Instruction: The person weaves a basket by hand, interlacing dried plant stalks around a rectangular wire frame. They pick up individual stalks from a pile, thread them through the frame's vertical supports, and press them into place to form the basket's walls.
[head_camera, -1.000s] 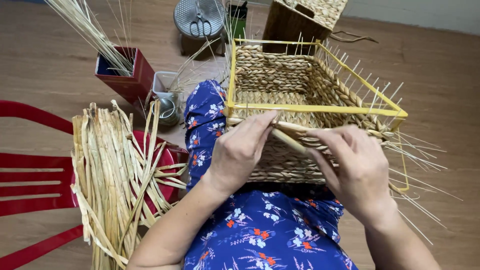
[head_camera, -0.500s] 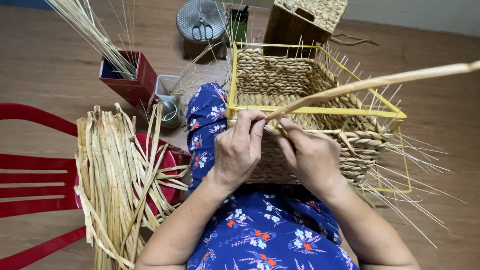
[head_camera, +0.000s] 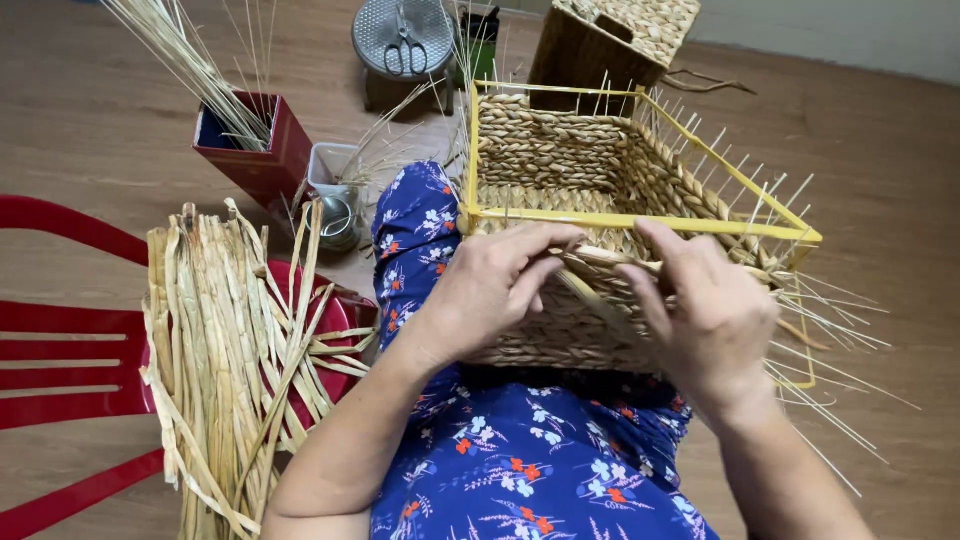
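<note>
Head view, looking down at a half-woven rectangular basket of tan plaited fibre (head_camera: 560, 160) resting on the person's lap, on blue flowered cloth (head_camera: 520, 450). A yellow rectangular frame (head_camera: 640, 220) runs around its open top, and thin pale spokes stick up and out past the frame along the far and right sides. The basket holds nothing that can be seen.

At its near wall the left hand (head_camera: 490, 285) has thumb and fingers pinched together on a flat tan weaving strand (head_camera: 600, 262). The right hand (head_camera: 715, 305) lies just beside it, fingers curled over the same strand and pressing against the wall; how firmly it grips cannot be told.

To the left, a loose bundle of dried flat straw strips (head_camera: 225, 340) lies across the seat of a red plastic chair (head_camera: 60, 350). Beyond it, on the brown wooden floor (head_camera: 100, 120), a dark red square box (head_camera: 255, 150) holds a sheaf of thin pale sticks (head_camera: 185, 55) leaning out to the upper left. Just beside that box stands a small clear plastic tub (head_camera: 335, 170); its contents cannot be made out. Near the far edge of the floor, a pair of scissors (head_camera: 405, 48) lies on a round grey metal lid (head_camera: 400, 35). A finished woven box with a lid (head_camera: 625, 40) stands behind the basket.
</note>
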